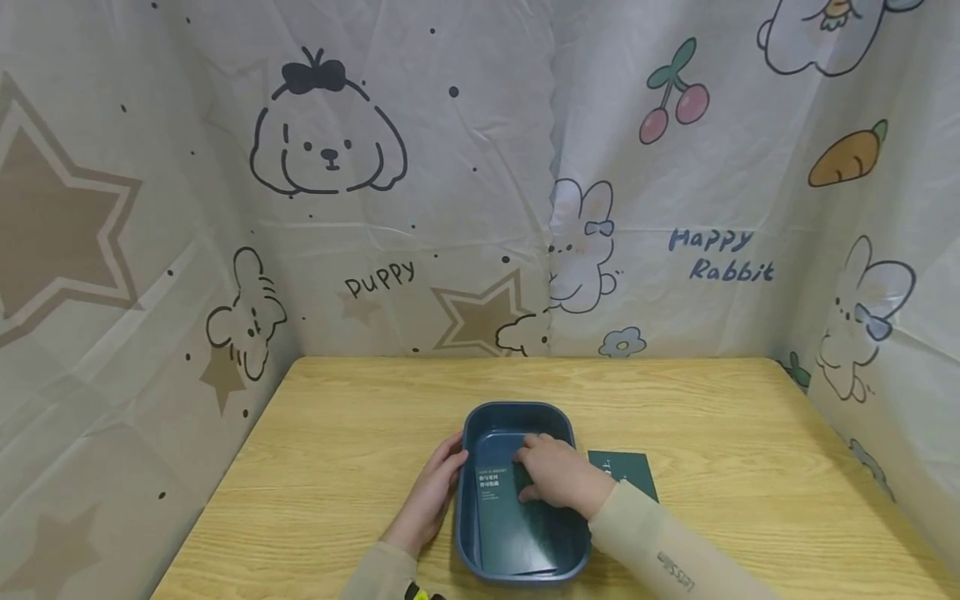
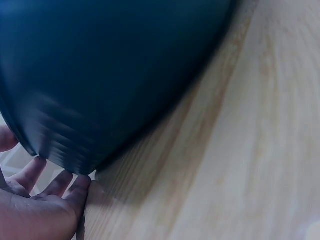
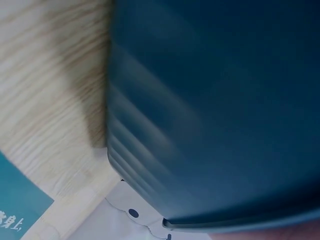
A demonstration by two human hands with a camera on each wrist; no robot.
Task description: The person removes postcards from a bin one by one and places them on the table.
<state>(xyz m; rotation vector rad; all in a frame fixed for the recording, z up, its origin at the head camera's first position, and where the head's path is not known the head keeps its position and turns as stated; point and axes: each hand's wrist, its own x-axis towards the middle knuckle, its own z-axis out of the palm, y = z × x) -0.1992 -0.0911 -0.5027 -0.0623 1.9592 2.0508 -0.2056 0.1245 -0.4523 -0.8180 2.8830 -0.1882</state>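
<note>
A dark blue rectangular tray [image 1: 517,407] with rounded corners and raised walls stands on the wooden table. Inside it lies a dark green booklet or card [image 1: 510,533] with pale printed text near its upper end. My left hand [image 1: 435,492] is at the tray's left side, and in the left wrist view its fingertips touch the outer wall. Reaching in over the right wall, my right hand [image 1: 555,473] has its thumb and fingers spread over the booklet's upper right part, hiding that corner. In the right wrist view the tray's outer wall [image 3: 200,125] hides most of that hand.
A second green booklet or card [image 1: 626,472] lies on the table [image 1: 360,408] to the right of the tray, partly covered by my right sleeve [image 1: 652,533]. Patterned cloth [image 1: 450,167] hangs around the table's back and sides.
</note>
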